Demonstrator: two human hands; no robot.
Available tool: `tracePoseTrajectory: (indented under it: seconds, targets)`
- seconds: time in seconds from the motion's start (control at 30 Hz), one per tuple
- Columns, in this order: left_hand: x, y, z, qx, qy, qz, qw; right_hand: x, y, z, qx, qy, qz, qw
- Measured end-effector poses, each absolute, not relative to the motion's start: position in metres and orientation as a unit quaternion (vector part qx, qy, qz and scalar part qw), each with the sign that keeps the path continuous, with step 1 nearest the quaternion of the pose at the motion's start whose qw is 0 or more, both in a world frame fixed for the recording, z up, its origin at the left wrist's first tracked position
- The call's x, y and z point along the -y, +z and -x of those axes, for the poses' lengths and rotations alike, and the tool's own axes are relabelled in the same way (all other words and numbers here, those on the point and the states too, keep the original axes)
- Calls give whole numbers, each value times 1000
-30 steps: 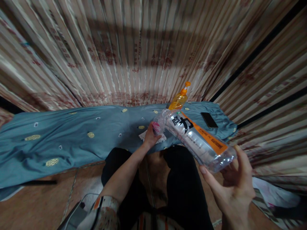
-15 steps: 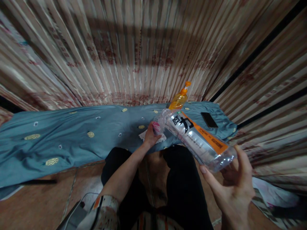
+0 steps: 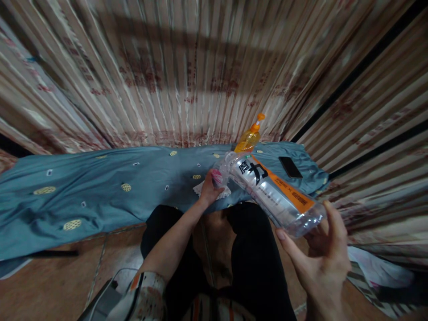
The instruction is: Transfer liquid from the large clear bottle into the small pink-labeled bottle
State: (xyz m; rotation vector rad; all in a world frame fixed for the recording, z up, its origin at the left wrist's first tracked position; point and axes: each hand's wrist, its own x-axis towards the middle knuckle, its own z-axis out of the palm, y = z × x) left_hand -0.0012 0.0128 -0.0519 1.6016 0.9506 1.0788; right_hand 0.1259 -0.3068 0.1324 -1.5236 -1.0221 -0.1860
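While aslant, one bottle [image 3: 272, 191] in the pinch of the right hand [image 3: 321, 263], one container [image 3: 218, 176] in the clasp of the left hand [image 3: 209, 191].

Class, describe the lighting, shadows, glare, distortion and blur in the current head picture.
Head view: dim light overall; a broad dark shadow across the curtain; small glints on the clear bottle; curtain folds fanning outward, likely wide-angle stretch; small print on the orange label too soft to read.
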Motion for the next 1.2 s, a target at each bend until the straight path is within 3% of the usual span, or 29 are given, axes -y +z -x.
tracePoseTrajectory:
  seconds: [1.2]
  targets:
    - [-3,-34,1,-401,427,-644,491,307,138,-128,455,-67,641,614]
